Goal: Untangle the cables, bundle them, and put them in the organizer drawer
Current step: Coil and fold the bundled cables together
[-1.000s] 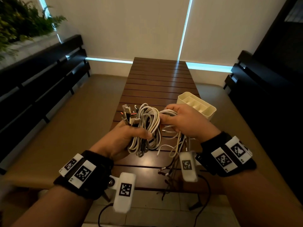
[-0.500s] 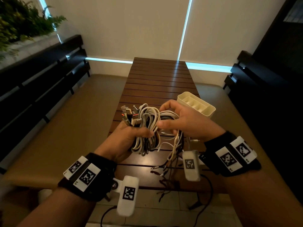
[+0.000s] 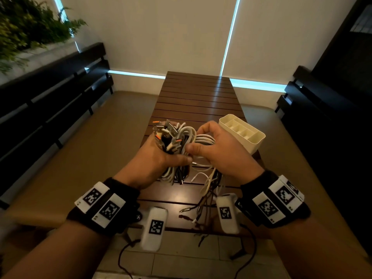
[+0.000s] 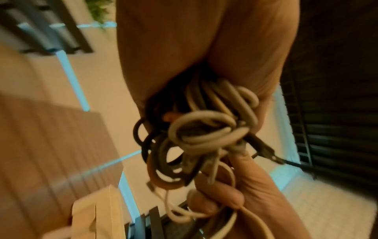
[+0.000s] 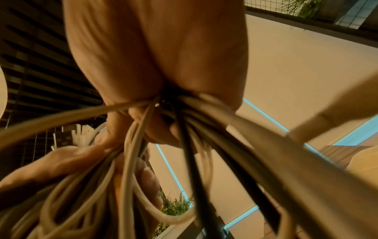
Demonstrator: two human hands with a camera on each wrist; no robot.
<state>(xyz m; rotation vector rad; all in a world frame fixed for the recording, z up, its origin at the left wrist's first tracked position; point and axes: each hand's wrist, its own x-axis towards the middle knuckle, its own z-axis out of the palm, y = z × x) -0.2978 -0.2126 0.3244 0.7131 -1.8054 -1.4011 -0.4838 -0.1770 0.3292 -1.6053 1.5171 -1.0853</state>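
A thick bunch of white and dark cables hangs above the near end of the wooden table. My left hand grips the bunch round its middle, with the plugs sticking up above the fist. My right hand holds the white loops on the bunch's right side, thumb pressed against them, and its fingers curl round several strands. Loose cable ends dangle down to the table top. The cream organizer drawer, divided into compartments, stands just right of my right hand.
Dark slatted benches run along the left and the right of the table. A planter with green leaves sits at the upper left. The far half of the table stretches toward a pale wall.
Both hands have lifted the bunch slightly and drawn it nearer. The plugs in the left fist now stand higher, and the right thumb has shifted left onto the loops.
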